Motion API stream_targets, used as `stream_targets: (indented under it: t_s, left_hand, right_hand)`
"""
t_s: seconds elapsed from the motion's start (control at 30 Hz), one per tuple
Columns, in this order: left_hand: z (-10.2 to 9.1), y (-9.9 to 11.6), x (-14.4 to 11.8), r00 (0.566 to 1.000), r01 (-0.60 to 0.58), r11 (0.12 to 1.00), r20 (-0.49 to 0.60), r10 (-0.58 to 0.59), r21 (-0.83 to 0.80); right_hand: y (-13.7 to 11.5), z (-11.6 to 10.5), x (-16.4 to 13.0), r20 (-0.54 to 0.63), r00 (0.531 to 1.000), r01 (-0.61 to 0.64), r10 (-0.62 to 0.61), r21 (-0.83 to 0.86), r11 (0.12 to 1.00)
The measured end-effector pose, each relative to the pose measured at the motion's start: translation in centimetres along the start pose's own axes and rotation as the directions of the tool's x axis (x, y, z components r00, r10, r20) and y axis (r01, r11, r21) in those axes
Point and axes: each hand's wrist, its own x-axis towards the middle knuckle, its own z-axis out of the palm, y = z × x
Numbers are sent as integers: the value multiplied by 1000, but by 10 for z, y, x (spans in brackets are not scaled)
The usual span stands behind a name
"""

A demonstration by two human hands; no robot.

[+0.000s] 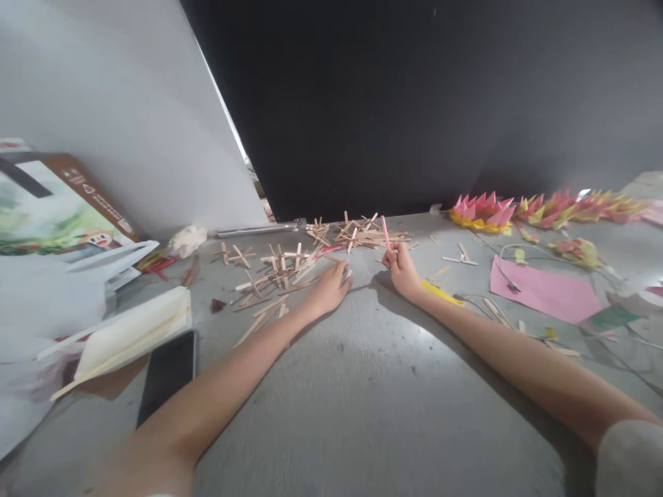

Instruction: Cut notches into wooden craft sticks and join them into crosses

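Note:
My right hand is closed around a pink stick that points up and away from me. My left hand lies flat on the grey table with its fingers spread, holding nothing. Its fingertips rest at the edge of a scatter of wooden craft sticks, some glued into crosses. A second heap of wooden sticks lies just beyond both hands, against the black board.
A black board and a white panel stand at the back. Pink and yellow folded paper flowers line the far right, with a pink sheet and a cable. A dark phone, open notebook and printed box lie left.

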Motion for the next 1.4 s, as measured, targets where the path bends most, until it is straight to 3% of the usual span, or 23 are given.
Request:
stream_targets:
  t_s: [0.1,0.23,0.4,0.5,0.57,0.7,0.83,1.1,1.23,1.33,1.4]
  left_hand:
    - [-2,1,-3,1000,-11,1000,-6,11,-16]
    - [-11,3,-11,999,-50,999,16,50,-17]
    - [-24,2,-15,982,-100,993,165,87,67]
    - [-27,3,-15,964,-136,987,240,112,86]
    - [-28,4,-16,952,-171,982,271,143,80]
    - [-31,1,-17,934,-220,975,294,201,32]
    - [-33,-5,-14,915,-226,972,329,233,-63]
    - [-34,8,-17,979,5,995,205,16,-102]
    - [-35,10,-19,981,2,972,189,44,-237]
    - [-31,8,-19,994,-49,988,89,63,-149]
    - [-28,9,-19,994,-59,996,89,65,-62]
  right_hand:
    - [10,-1,5,-33,999,-19,20,33,999]
    - [16,-6,21,7,1000,-1,1,58,998]
    - [5,-15,24,-28,998,55,-53,90,994]
    - [-6,-16,19,-108,985,132,-135,-36,991]
    - [-10,-16,14,-71,990,123,-123,-15,992]
    - [-12,-16,7,77,997,-17,-1,234,972]
    - [-15,-19,2,197,978,-115,62,268,957]
    - [-19,-19,-1,271,953,-211,138,263,942]
    - [-21,-24,-3,317,942,-204,111,276,939]
    - [-24,-30,-5,399,917,-138,31,245,960]
    - [-24,-33,-5,447,894,-125,9,231,965]
